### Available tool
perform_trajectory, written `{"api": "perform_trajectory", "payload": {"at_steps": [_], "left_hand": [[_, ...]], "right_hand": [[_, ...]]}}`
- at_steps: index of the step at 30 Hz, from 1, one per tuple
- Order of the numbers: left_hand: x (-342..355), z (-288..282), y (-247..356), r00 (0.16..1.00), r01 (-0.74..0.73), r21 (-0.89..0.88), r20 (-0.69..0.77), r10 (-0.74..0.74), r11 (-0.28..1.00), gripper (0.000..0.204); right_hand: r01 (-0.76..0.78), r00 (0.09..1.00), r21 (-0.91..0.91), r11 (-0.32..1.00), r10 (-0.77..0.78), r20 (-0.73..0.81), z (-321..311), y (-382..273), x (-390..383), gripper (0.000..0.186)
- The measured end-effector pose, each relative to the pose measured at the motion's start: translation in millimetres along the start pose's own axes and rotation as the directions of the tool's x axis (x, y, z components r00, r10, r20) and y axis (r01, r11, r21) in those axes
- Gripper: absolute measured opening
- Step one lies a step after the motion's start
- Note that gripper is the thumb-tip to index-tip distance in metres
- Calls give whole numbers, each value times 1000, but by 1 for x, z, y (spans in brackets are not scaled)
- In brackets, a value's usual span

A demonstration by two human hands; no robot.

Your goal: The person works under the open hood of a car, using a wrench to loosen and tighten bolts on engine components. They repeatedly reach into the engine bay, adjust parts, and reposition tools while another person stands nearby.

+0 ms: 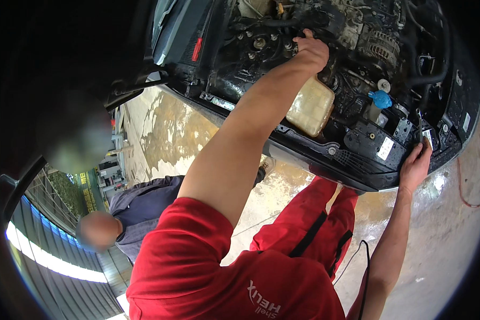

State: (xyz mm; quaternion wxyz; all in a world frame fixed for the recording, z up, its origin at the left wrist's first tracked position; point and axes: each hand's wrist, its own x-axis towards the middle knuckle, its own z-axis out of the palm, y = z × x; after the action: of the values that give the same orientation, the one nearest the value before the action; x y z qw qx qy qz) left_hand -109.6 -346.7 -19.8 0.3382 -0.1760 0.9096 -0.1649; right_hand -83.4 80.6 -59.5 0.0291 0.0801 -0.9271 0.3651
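Note:
My left hand (313,50) reaches across to the far side of the engine bay (234,80). Its fingers bend down beside the studs of a round mount (259,42); what lies under them is hidden. At the front right corner of the bay, my right hand (416,166) is closed around the lower end of a slim silver wrench (420,124). The wrench stands roughly upright, its ring-like head above the hand. Below my left forearm sits a yellowed plastic fluid tank (310,106). A blue cap (380,99) tops a filler neck left of the wrench.
A red-handled tool (197,49) lies at the windscreen base. An alternator (381,45) and hoses fill the upper right. The car's edge (352,178) runs in front of my legs. Another person (138,213) is at the left. A red hose (464,194) lies on the floor.

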Motion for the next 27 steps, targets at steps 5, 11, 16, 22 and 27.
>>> {"api": "perform_trajectory", "payload": {"at_steps": [5, 11, 16, 22, 27], "left_hand": [[-1, 2, -5, 999, -23, -6, -23, 23, 1000, 40], [-12, 2, -6, 999, -37, -48, -41, 35, 998, 42], [-9, -2, -5, 1000, 9, -99, 7, -8, 995, 40], [-10, 3, -6, 999, 4, -124, -48, -10, 992, 37], [-2, 5, -5, 999, 18, -77, -37, -20, 997, 37]], "right_hand": [[35, 999, -12, 999, -36, -27, 1, 0, -1, 33], [49, 997, -59, 997, -52, -55, -1, -6, -1, 29], [87, 991, -37, 996, -90, -94, -3, -11, -1, 28], [96, 989, -57, 994, -102, -110, -3, -14, -1, 25], [80, 990, -44, 996, -84, -115, -3, -14, -2, 24]]}}
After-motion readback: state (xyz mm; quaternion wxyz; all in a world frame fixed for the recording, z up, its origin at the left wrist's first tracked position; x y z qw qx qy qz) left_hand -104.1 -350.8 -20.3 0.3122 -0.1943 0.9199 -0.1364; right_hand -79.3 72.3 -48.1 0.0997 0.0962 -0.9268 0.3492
